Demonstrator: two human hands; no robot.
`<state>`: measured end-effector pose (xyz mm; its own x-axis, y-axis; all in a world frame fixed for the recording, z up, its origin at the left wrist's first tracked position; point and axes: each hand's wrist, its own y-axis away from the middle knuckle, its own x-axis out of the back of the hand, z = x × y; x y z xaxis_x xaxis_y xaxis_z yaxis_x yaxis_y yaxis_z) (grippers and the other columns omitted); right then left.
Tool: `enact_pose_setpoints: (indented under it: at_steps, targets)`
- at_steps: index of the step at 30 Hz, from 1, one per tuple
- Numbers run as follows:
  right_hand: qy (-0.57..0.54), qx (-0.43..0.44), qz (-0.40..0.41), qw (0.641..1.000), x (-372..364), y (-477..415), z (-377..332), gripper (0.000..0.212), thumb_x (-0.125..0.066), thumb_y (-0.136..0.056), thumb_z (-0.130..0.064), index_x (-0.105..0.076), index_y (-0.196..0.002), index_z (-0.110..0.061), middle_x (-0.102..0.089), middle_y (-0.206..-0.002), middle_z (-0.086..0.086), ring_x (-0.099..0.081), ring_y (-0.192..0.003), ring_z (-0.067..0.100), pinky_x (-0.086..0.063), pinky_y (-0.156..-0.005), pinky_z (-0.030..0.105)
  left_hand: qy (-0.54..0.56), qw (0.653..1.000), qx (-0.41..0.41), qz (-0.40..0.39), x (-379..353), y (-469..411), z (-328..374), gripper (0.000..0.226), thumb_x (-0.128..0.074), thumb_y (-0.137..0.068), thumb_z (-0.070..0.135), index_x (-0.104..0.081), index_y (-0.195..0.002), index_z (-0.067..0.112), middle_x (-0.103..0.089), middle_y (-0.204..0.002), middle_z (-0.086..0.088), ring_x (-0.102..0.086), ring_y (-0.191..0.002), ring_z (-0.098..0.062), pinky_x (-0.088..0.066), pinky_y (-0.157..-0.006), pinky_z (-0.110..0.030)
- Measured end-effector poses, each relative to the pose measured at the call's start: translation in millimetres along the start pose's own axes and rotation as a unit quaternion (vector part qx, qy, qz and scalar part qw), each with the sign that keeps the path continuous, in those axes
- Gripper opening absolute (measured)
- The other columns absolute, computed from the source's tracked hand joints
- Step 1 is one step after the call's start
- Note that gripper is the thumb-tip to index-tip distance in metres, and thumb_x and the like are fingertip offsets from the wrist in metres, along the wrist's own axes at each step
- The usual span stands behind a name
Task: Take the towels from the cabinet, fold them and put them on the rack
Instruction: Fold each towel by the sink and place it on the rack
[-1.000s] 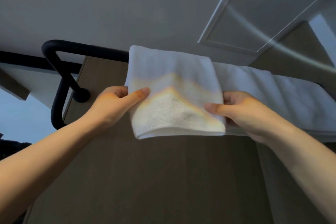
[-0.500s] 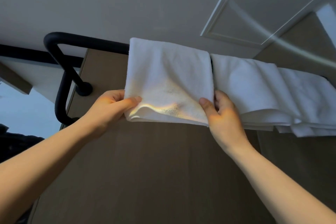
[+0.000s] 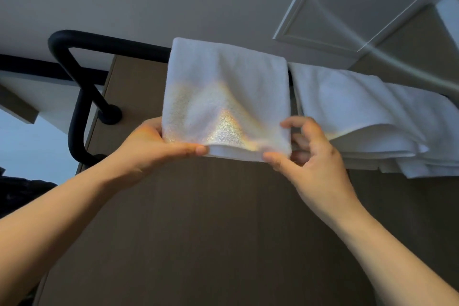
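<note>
While two white towels hang side by side over one black rack [image 3: 109, 43], both hands work at the left towel [image 3: 224, 97]. Left hand [image 3: 154, 149] pinches its lower left corner; right hand [image 3: 315, 159] pinches the lower right, its other fingers [image 3: 296, 123] spread. The second towel [image 3: 372, 117] hangs untouched.

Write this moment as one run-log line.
left hand: grips folded white towel | right hand: pinches its corner | towel: draped over black rack bar

Both forearms are bare all the way to the frame edge, no sleeves showing. Left hand [image 3: 149, 149] and right hand [image 3: 315, 164]: no rings, watch or gloves, and short, plain nails on the fingers [image 3: 196, 149].
</note>
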<state>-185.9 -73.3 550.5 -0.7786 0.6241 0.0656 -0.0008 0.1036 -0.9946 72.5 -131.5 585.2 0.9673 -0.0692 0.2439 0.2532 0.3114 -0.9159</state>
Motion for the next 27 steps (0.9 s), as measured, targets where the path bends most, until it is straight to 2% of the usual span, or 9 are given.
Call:
enact_pose_setpoints:
  at_steps: [2,6,9,11,15,17,20,23,27]
  targets:
    - [-0.013,0.019,0.033,0.999,-0.4,-1.5,2.7,0.012,-0.074,-0.085,-0.026,-0.067,-0.095,-0.029,-0.071,-0.088,-0.007,-0.071,-0.079,0.013,-0.061,-0.075,0.041,-0.005,1.0,-0.008,0.001,1.8,0.7,0.5,0.029,-0.081,-0.052,0.04,-0.074,-0.08,0.044,-0.075,-0.086,0.016,-0.071,-0.079,-0.002,-0.051,-0.058,-0.011]
    - [-0.062,0.02,0.077,0.995,-0.5,-1.0,14.3,0.009,-0.076,-0.083,-0.016,-0.074,-0.088,-0.023,-0.075,-0.082,-0.007,-0.071,-0.076,0.006,-0.057,-0.075,0.025,-0.006,1.0,-0.014,0.006,5.6,1.8,1.3,0.019,-0.076,-0.056,0.043,-0.075,-0.075,0.044,-0.075,-0.084,0.016,-0.071,-0.078,-0.001,-0.05,-0.056,-0.009]
    - [0.121,0.16,0.113,0.973,1.4,2.3,24.3,0.006,-0.075,-0.084,-0.01,-0.073,-0.09,-0.011,-0.074,-0.085,0.0,-0.07,-0.075,0.01,-0.057,-0.072,0.021,0.0,1.0,0.002,0.017,7.1,1.9,0.5,0.023,-0.075,-0.056,0.054,-0.076,-0.073,0.039,-0.075,-0.081,0.013,-0.072,-0.076,-0.004,-0.051,-0.055,-0.011]
    - [0.193,0.224,0.081,0.952,1.9,5.5,29.0,0.009,-0.072,-0.085,-0.009,-0.074,-0.093,-0.005,-0.073,-0.096,0.003,-0.07,-0.082,0.013,-0.057,-0.077,0.024,0.005,1.0,0.007,0.015,6.8,2.0,-0.2,0.05,-0.075,-0.046,0.075,-0.077,-0.074,0.033,-0.075,-0.078,0.009,-0.071,-0.072,-0.005,-0.052,-0.055,-0.012]
    - [0.03,0.054,0.035,0.997,-2.4,10.8,21.0,0.011,-0.07,-0.088,-0.026,-0.076,-0.09,-0.016,-0.07,-0.102,-0.025,-0.066,-0.103,0.001,-0.053,-0.082,0.013,0.026,0.999,0.033,0.011,7.8,0.0,-5.3,0.081,-0.064,-0.057,0.079,-0.071,-0.082,0.002,-0.072,-0.081,-0.017,-0.071,-0.077,-0.023,-0.059,-0.067,-0.023]
    - [-0.11,-0.096,0.03,0.989,-6.4,5.0,11.0,0.029,-0.066,-0.087,-0.04,-0.071,-0.092,-0.012,-0.074,-0.094,-0.006,-0.07,-0.094,0.011,-0.057,-0.08,0.021,0.041,0.998,0.04,0.005,7.3,1.4,-6.4,0.067,-0.063,-0.064,0.07,-0.073,-0.08,0.006,-0.073,-0.082,-0.015,-0.072,-0.076,-0.021,-0.057,-0.064,-0.02]
    - [-0.262,-0.263,-0.014,0.928,-10.4,-8.1,-0.5,0.039,-0.068,-0.086,-0.037,-0.059,-0.111,-0.009,-0.074,-0.097,0.01,-0.074,-0.087,0.02,-0.06,-0.074,0.026,0.051,0.997,0.049,-0.004,7.5,3.3,-8.5,0.042,-0.07,-0.074,0.059,-0.078,-0.074,0.019,-0.074,-0.077,-0.003,-0.071,-0.069,-0.012,-0.053,-0.058,-0.015]
    - [-0.333,-0.301,-0.029,0.893,-12.3,-15.0,-6.0,0.034,-0.072,-0.086,-0.024,-0.063,-0.113,-0.006,-0.072,-0.094,0.01,-0.072,-0.079,0.018,-0.059,-0.069,0.025,0.06,0.996,0.063,-0.012,10.5,-0.1,-14.2,0.03,-0.071,-0.082,0.043,-0.076,-0.074,0.014,-0.073,-0.08,-0.004,-0.071,-0.073,-0.015,-0.057,-0.062,-0.02]
    - [-0.276,-0.271,0.035,0.921,-14.6,-11.3,-5.1,0.028,-0.07,-0.087,-0.008,-0.06,-0.113,-0.004,-0.072,-0.091,0.014,-0.072,-0.07,0.015,-0.059,-0.066,0.023,0.111,0.989,0.09,-0.025,12.7,-1.6,-20.6,0.035,-0.062,-0.08,0.034,-0.071,-0.098,0.005,-0.072,-0.1,-0.01,-0.07,-0.089,-0.024,-0.058,-0.073,-0.027]
